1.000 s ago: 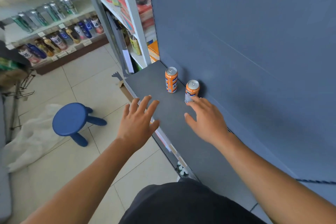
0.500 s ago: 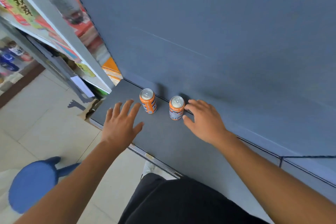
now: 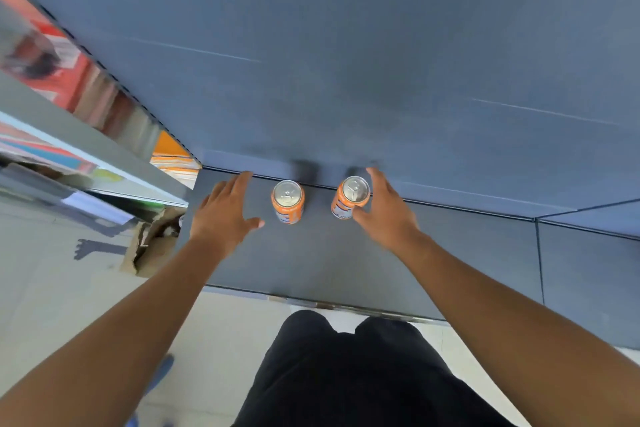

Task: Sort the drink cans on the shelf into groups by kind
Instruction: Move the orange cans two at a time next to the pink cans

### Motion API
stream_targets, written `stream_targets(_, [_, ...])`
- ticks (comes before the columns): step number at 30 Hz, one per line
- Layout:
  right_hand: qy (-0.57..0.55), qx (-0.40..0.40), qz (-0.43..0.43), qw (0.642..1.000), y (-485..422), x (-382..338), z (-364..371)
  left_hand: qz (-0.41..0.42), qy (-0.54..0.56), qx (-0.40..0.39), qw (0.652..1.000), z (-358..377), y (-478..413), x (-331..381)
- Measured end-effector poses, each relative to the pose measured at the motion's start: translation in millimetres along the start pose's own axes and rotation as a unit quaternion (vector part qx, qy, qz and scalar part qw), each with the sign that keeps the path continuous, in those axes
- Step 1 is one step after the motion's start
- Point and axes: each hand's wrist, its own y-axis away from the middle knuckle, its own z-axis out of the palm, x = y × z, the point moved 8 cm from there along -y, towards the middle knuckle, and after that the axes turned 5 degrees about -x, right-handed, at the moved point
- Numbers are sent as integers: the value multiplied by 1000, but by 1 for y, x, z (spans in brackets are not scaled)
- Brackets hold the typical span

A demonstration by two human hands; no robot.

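Two orange drink cans of the same kind stand upright on a dark grey shelf (image 3: 311, 263), close to its back panel. The left can (image 3: 287, 202) stands free. My left hand (image 3: 225, 215) hovers just left of it, fingers straight and spread, a small gap between thumb and can. The right can (image 3: 349, 198) has my right hand (image 3: 388, 215) beside it on its right. The thumb touches the can's lower side and the fingers reach past its top, but they are not closed round it.
A blue-grey back panel (image 3: 346, 62) rises behind the cans. To the left stands a neighbouring shelf unit (image 3: 86, 107) with blurred coloured goods, and a torn cardboard box (image 3: 152, 246) sits on the tiled floor (image 3: 52, 288). The shelf continues to the right past a seam (image 3: 538, 253).
The camera has swung right and down over the shelf. Both hands have moved forward to flank the cans; the right hand now touches the right can.
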Motion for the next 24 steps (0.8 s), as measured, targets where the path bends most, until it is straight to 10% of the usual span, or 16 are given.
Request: stream_targets(24, [-388, 62, 176, 903, -7, 45, 46, 54, 361, -134, 921, 79, -63, 22])
